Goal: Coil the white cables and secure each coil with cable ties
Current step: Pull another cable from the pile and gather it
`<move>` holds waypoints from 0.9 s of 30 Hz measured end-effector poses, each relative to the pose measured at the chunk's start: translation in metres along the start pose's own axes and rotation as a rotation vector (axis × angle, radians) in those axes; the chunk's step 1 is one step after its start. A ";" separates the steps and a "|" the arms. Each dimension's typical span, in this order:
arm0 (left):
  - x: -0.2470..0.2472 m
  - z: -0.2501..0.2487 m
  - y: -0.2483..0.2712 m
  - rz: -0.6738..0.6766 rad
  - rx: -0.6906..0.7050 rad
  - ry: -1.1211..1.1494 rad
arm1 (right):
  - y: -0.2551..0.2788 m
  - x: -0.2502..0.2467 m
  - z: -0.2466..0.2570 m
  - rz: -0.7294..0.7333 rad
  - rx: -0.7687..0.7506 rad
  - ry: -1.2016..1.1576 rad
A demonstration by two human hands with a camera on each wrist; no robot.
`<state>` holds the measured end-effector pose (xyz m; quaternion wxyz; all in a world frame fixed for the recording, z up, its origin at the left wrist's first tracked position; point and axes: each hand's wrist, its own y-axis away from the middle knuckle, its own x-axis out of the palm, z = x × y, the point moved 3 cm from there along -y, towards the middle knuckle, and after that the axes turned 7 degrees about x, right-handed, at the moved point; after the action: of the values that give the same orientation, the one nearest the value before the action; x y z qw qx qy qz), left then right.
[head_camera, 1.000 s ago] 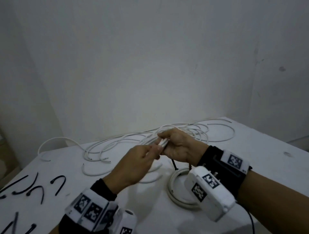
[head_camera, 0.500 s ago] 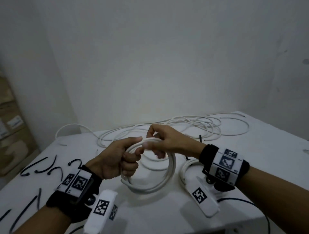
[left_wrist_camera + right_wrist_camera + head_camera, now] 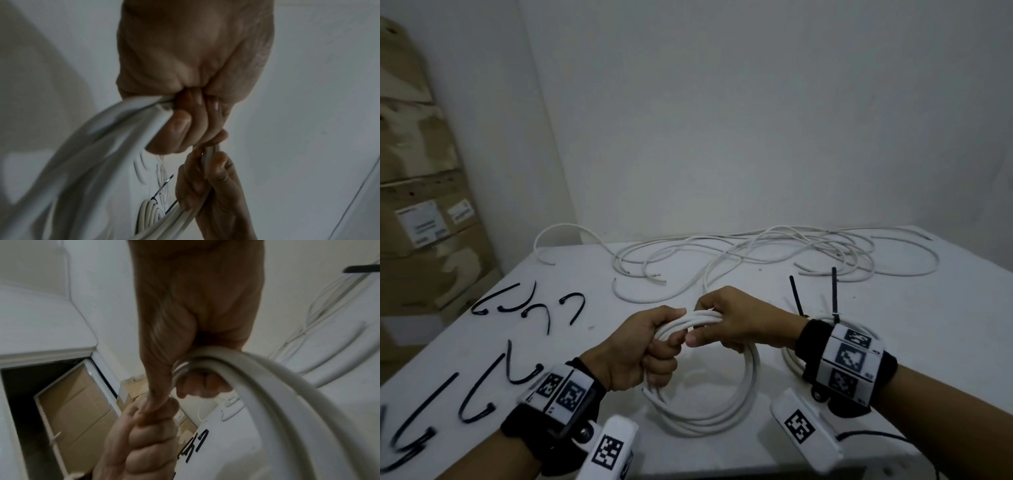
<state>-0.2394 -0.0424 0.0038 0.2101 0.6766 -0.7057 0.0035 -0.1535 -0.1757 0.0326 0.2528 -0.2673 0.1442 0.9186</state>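
A white cable coil (image 3: 739, 390) of several loops hangs over the table, held at its top by both hands side by side. My left hand (image 3: 650, 346) grips the bundle in a fist (image 3: 185, 123). My right hand (image 3: 726, 323) curls its fingers round the same bundle just to the right (image 3: 185, 374). A second coil (image 3: 791, 359) lies on the table behind my right wrist, bound with black cable ties (image 3: 834, 294) whose tails stick up. Loose white cables (image 3: 774, 253) sprawl across the far side of the table.
Several loose black cable ties (image 3: 524, 373) lie on the left part of the white table (image 3: 928, 308). Cardboard boxes (image 3: 424, 219) stand stacked beyond the table's left edge. A white wall rises right behind the table.
One second ago both hands pinched cable strands above the table. Since then the cable has been gathered into a coil, and both hands now clasp its top closer together.
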 end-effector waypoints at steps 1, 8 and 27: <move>-0.003 0.002 0.000 -0.019 0.021 0.031 | 0.001 0.000 -0.005 0.038 0.005 -0.059; -0.014 0.003 0.008 -0.070 0.230 0.337 | 0.006 0.019 -0.032 0.047 0.194 -0.784; -0.035 -0.050 0.055 -0.310 0.490 -0.383 | -0.035 0.023 0.077 -0.061 -0.062 0.002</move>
<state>-0.2777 0.0104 0.0537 -0.0968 0.7945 -0.5994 0.0135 -0.1833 -0.1070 0.0784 0.2722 -0.2802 0.1079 0.9142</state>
